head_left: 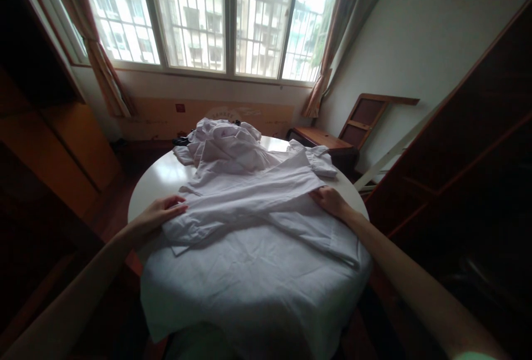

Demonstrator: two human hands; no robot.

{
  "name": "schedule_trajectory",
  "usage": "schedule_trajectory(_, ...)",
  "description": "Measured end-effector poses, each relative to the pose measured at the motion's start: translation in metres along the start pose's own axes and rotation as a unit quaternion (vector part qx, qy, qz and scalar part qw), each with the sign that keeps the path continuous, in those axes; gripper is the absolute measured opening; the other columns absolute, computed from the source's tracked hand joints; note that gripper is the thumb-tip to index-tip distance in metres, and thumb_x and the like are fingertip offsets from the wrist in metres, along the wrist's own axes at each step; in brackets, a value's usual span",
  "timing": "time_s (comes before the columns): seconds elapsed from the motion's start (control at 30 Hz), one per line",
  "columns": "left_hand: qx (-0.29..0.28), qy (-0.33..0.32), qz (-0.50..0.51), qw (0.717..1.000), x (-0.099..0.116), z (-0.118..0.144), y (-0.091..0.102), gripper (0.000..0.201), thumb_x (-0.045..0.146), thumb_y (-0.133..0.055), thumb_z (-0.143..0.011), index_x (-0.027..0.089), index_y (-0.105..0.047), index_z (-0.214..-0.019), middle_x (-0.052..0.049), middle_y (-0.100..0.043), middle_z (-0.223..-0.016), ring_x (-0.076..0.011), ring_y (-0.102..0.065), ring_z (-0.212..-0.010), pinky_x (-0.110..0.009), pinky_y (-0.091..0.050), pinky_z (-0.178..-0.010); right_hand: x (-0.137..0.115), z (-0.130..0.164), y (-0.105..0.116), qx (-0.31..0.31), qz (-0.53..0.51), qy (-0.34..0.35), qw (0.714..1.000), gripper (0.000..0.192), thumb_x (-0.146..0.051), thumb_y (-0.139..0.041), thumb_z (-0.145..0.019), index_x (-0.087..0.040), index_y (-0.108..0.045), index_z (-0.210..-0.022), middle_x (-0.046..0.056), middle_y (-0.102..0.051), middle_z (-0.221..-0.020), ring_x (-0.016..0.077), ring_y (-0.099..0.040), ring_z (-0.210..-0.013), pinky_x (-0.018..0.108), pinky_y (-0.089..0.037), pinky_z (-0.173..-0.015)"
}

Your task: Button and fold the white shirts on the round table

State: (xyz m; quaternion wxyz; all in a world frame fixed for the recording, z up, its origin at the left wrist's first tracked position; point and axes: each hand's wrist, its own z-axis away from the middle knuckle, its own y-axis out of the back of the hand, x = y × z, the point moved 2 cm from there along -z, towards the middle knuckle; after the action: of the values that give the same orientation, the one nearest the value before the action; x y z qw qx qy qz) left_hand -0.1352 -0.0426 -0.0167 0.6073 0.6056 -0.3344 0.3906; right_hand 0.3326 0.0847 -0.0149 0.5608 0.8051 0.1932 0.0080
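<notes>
White shirt (253, 238) lying spread on round table (153, 183), hem hanging over near edge. Sleeves being folded across body; fold step underway.
Left hand (160, 213) open, flat, pressing sleeve cuff end. Right hand (330, 200) fingers curled, pinching other fold edge.
Next move, likely: smoothing crossed sleeves flat, keeping edges aligned.
Pile of white clothes (224, 141) sitting behind, near window (216, 16).
</notes>
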Motion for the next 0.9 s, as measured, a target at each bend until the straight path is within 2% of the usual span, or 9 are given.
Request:
schedule_trajectory(0.1,0.020,0.004,0.036,0.999,-0.001,0.007,0.002,0.059,0.054,-0.072,-0.057,0.016,-0.063,-0.101,-0.005,-0.066,-0.088,-0.0206,-0.060,-0.075,-0.024,-0.047,-0.059,0.022,0.010,0.003,0.058,0.046,-0.037,0.997,0.024,-0.033,-0.051,-0.082,-0.018,-0.060,-0.066,0.007,-0.063,-0.070,0.0214,-0.058,-0.070,0.030,-0.042,-0.066)
schedule_trajectory(0.17,0.018,0.015,0.064,0.998,-0.003,0.012,0.004,0.063,0.053,-0.073,-0.057,0.017,-0.061,-0.107,-0.007,-0.066,-0.092,-0.0198,-0.061,-0.072,-0.024,-0.047,-0.055,0.034,0.010,0.003,0.122,0.061,-0.067,0.988,0.019,-0.034,-0.053,-0.079,-0.017,-0.060,-0.074,0.009,-0.063,-0.075,0.0229,-0.057,-0.072,0.031,-0.042,-0.065)
schedule_trajectory(0.23,0.001,0.027,0.092,0.995,-0.002,0.017,0.005,0.067,0.050,-0.075,-0.055,0.019,-0.059,-0.113,-0.008,-0.066,-0.100,-0.0207,-0.063,-0.073,-0.024,-0.049,-0.055,0.041,0.008,-0.002,0.141,0.049,-0.065,0.987,0.023,-0.034,-0.056,-0.077,-0.015,-0.060,-0.089,0.012,-0.063,-0.089,0.0244,-0.058,-0.079,0.032,-0.043,-0.066)
schedule_trajectory(0.37,-0.047,0.035,0.154,0.986,0.001,0.024,0.004,0.075,0.041,-0.079,-0.054,0.026,-0.054,-0.123,-0.008,-0.063,-0.112,-0.0243,-0.064,-0.086,-0.027,-0.053,-0.066,0.045,0.002,-0.014,0.074,0.018,-0.026,0.997,0.036,-0.033,-0.048,-0.083,-0.013,-0.058,-0.111,0.015,-0.063,-0.103,0.0262,-0.058,-0.089,0.035,-0.045,-0.073)
schedule_trajectory(0.5,-0.059,0.046,0.225,0.971,0.000,0.024,0.004,0.074,0.038,-0.078,-0.058,0.030,-0.049,-0.126,-0.005,-0.065,-0.106,-0.0208,-0.065,-0.082,-0.027,-0.054,-0.068,0.043,0.002,-0.014,0.049,0.014,-0.005,0.999,0.035,-0.024,-0.042,-0.085,-0.015,-0.059,-0.115,0.013,-0.064,-0.109,0.0257,-0.057,-0.098,0.035,-0.044,-0.078)
schedule_trajectory(0.6,-0.045,0.062,0.257,0.963,-0.001,0.024,0.005,0.068,0.039,-0.078,-0.057,0.028,-0.056,-0.120,-0.004,-0.067,-0.095,-0.0199,-0.065,-0.077,-0.027,-0.054,-0.066,0.038,0.005,-0.009,0.054,0.039,-0.028,0.997,0.033,-0.021,-0.041,-0.085,-0.017,-0.062,-0.110,0.011,-0.067,-0.103,0.0240,-0.060,-0.090,0.031,-0.043,-0.071)
schedule_trajectory(0.73,-0.037,0.084,0.195,0.977,-0.005,0.026,0.005,0.045,0.043,-0.077,-0.056,0.019,-0.068,-0.094,-0.004,-0.067,-0.078,-0.0177,-0.063,-0.066,-0.024,-0.051,-0.056,0.032,0.008,-0.002,0.087,0.108,-0.084,0.987,0.028,-0.027,-0.043,-0.086,-0.019,-0.066,-0.100,0.009,-0.068,-0.079,0.0226,-0.060,-0.071,0.029,-0.037,-0.059)
schedule_trajectory(0.83,-0.028,0.054,0.111,0.992,-0.007,0.023,0.004,0.045,0.050,-0.072,-0.060,0.016,-0.069,-0.089,-0.004,-0.066,-0.076,-0.0160,-0.059,-0.061,-0.021,-0.046,-0.050,0.026,0.009,0.001,0.137,0.108,-0.033,0.984,0.024,-0.023,-0.046,-0.084,-0.017,-0.065,-0.097,0.009,-0.067,-0.083,0.0209,-0.059,-0.075,0.027,-0.037,-0.061)
schedule_trajectory(0.9,-0.017,0.011,0.061,0.998,-0.008,0.020,0.004,0.046,0.052,-0.071,-0.059,0.016,-0.069,-0.088,-0.005,-0.067,-0.082,-0.0174,-0.060,-0.069,-0.020,-0.046,-0.054,0.024,0.008,0.002,0.155,0.106,0.004,0.982,0.020,-0.018,-0.045,-0.083,-0.015,-0.064,-0.090,0.009,-0.065,-0.086,0.0199,-0.058,-0.078,0.027,-0.037,-0.063)
